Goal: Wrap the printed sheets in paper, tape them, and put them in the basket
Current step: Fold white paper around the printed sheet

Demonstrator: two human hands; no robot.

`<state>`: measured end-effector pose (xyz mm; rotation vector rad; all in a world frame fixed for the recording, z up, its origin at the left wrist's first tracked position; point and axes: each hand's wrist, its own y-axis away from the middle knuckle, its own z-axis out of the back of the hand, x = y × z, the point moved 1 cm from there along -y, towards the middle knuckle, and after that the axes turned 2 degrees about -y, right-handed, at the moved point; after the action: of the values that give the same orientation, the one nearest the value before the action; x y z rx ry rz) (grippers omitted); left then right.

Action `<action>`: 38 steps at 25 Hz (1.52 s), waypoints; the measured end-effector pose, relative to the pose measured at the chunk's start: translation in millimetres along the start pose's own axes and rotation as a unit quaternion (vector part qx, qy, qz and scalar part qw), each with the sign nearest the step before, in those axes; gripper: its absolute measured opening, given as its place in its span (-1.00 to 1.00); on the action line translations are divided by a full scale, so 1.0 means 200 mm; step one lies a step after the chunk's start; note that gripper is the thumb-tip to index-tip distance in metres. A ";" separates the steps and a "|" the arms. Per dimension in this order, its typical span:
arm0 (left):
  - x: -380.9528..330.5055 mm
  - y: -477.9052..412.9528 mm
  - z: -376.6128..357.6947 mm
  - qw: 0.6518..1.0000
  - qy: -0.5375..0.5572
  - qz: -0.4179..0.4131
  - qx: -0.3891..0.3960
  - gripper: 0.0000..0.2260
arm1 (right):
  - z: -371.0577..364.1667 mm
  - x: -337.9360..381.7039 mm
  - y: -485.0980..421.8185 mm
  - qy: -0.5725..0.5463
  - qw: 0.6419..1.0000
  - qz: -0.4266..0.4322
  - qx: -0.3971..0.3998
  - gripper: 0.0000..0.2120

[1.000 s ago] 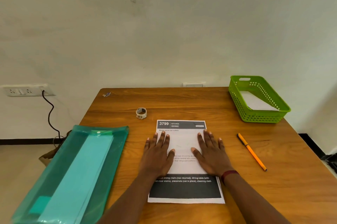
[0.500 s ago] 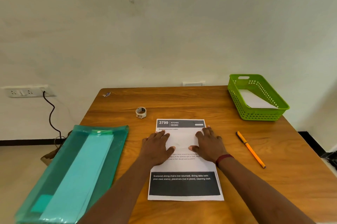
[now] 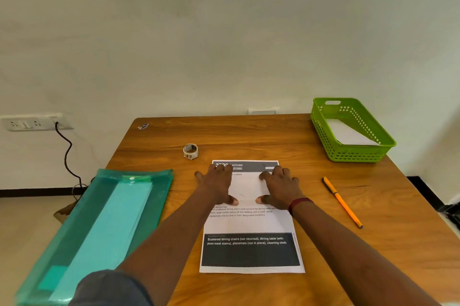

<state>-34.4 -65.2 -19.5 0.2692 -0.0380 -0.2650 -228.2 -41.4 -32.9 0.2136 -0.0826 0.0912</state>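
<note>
Printed sheets (image 3: 251, 225) lie flat at the centre of the bench (image 3: 273, 135). The left hand (image 3: 219, 187) and right hand (image 3: 280, 188) rest on their upper half, fingers (image 3: 213, 169) straight and slightly spread. Tape roll (image 3: 190, 151) at 11 o'clock, pen (image 3: 342, 202) at 3, teal folder (image 3: 99, 226) at 9, basket (image 3: 358, 155) at 2.

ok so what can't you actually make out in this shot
In the head view:
- Printed sheets: header number and middle text partly under the left hand and right hand.
- Green folder: near end cut off by the bottom edge and a sleeve.
- Small item at the far left corner of the table: too small to identify.
</note>
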 end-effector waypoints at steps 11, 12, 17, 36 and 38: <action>-0.01 0.04 0.00 1.000 -0.015 0.013 -0.006 -0.15 | 0.00 0.01 0.04 -0.014 0.997 0.006 -0.072 -0.25; -0.01 0.06 0.00 1.000 -0.013 0.014 -0.024 -0.14 | 0.00 0.02 0.05 -0.014 0.996 0.003 -0.087 -0.26; -0.03 0.17 0.00 0.992 -0.007 -0.002 -0.126 -0.25 | -0.03 0.04 0.16 -0.047 0.984 -0.011 -0.172 -0.32; 0.04 0.41 -0.21 0.962 0.025 -0.083 -0.259 -0.82 | -0.14 0.00 0.41 -0.154 0.934 0.147 -0.287 -0.89; 0.03 0.43 -0.28 0.967 0.061 -0.083 -0.234 -0.78 | -0.18 0.00 0.44 -0.140 0.949 0.128 -0.254 -0.88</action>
<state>-3.1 27.2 -49.6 -0.1831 0.1691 -0.4138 -234.3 50.9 -49.1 -0.3038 -0.4118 0.2935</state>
